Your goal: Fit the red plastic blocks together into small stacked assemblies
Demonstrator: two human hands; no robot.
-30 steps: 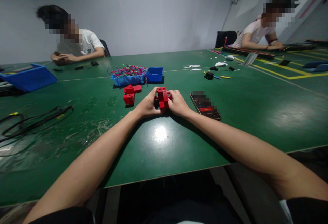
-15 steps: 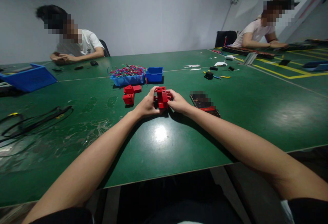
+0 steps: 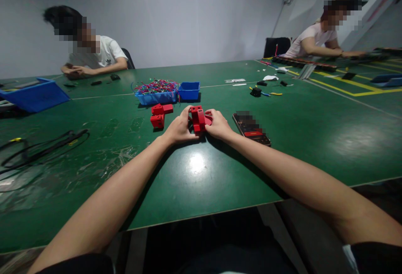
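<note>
Green tbl (image 3: 194, 190) below; L hand (image 3: 178, 129) pinches red blk (image 3: 197, 120), thumb low, index high; R hand (image 3: 219, 126) pinches red part (image 3: 208, 120) at blk's R side.

The green table (image 3: 176, 194) before me bears red blocks (image 3: 157, 121) mid-frame, a phone (image 3: 251, 131) centre-right, black cable (image 3: 67, 141) at left.
</note>
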